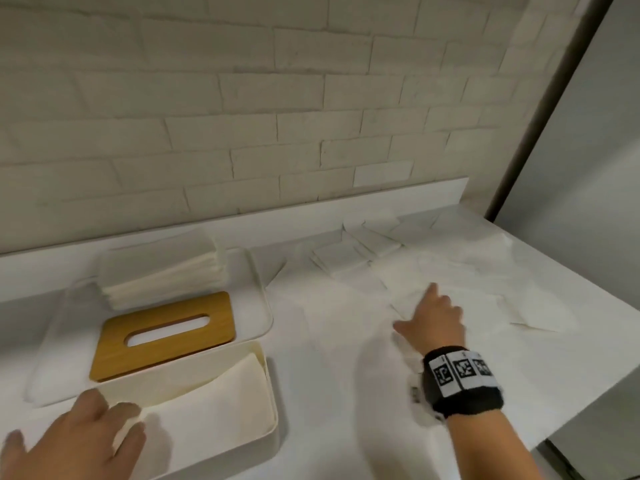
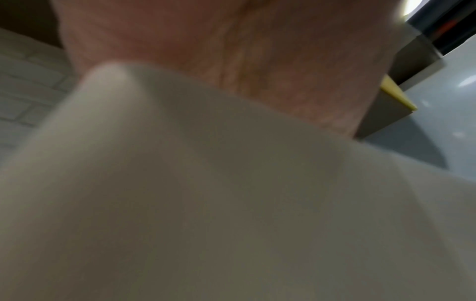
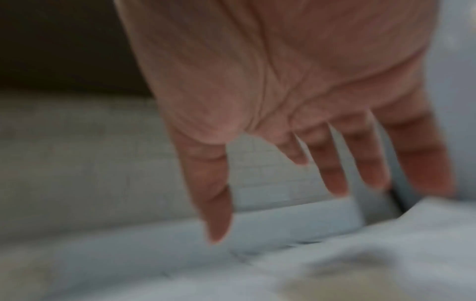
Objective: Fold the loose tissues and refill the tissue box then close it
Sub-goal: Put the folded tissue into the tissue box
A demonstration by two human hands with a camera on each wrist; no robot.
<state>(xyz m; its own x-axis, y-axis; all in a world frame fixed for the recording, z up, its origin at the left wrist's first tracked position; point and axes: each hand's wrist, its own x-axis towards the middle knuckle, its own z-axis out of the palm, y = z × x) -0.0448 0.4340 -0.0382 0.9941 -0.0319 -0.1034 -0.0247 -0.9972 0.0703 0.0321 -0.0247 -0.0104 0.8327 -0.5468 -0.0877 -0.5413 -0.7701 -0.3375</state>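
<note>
The open cream tissue box [image 1: 274, 393] stands at the lower left with a white tissue [image 1: 214, 410] lying inside. My left hand [image 1: 114, 420] rests flat on that tissue with straight fingers; the left wrist view shows only the palm [image 2: 231, 51] over blurred white tissue [image 2: 231, 203]. The wooden slotted lid [image 1: 110, 355] lies off the box, just behind it. Loose tissues [image 1: 353, 258] are spread over the counter at the right. My right hand [image 1: 433, 317] reaches over them, fingers spread and holding nothing. In the right wrist view my right hand [image 3: 278, 213] is blurred above the loose tissues [image 3: 386, 244]; whether it touches them I cannot tell.
A white tray [image 1: 259, 289] behind the box holds the lid and a stack of folded tissues [image 1: 162, 271]. A white brick wall [image 1: 277, 133] runs along the back of the counter. The counter's edge [image 1: 588, 375] drops off at the right beside a grey panel.
</note>
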